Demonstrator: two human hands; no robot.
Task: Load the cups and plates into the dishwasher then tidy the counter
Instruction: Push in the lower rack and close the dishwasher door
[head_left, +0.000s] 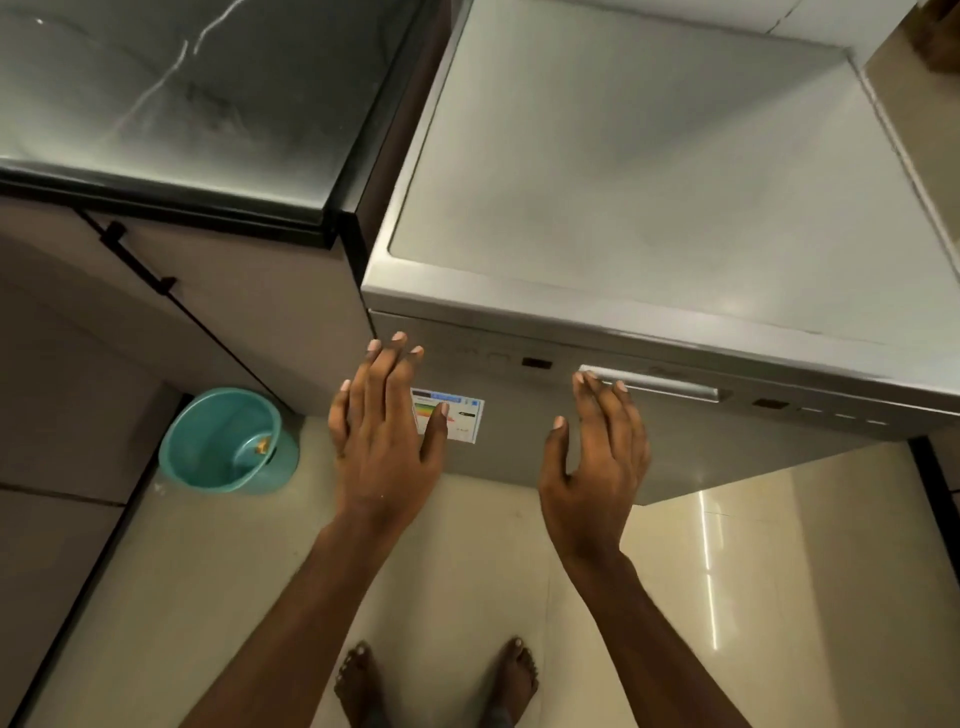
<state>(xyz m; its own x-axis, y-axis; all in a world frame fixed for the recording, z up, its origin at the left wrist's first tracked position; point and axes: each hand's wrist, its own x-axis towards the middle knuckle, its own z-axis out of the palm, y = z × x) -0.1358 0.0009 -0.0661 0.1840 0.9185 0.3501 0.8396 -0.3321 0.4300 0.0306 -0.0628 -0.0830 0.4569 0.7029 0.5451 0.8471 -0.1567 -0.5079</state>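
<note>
Cabinet front at far left carries one black bar handle, and above it I see one dark, marble-veined desk with a black edge. Below, on the pale tiled floor, stands one teal bucket, upright beside the cabinet's foot, with one small orange bit lying inside it.

Next comes my left hand, one of two in view. Its grip is apart: fingers straight and slightly spread, holding nothing, raised in front of the upper left corner of the dishwasher door. Its thumb overlaps one coloured sticker stuck on that door. I cannot tell whether the hand touches the door.

One dishwasher, grey and free-standing, fills the right half of the view, just beside the desk. Its door is closed and its flat top is dull and smudged. Along the top strip of the door I count two small dark windows; the other markings are too blurred to read. One silver door handle runs across that strip.

My right hand also has its grip apart, fingers straight and close together, with the fingertips at the left end of the door handle. Whether they touch it I cannot tell.

At the bottom, two bare feet stand on the floor, well apart from the bucket.
</note>
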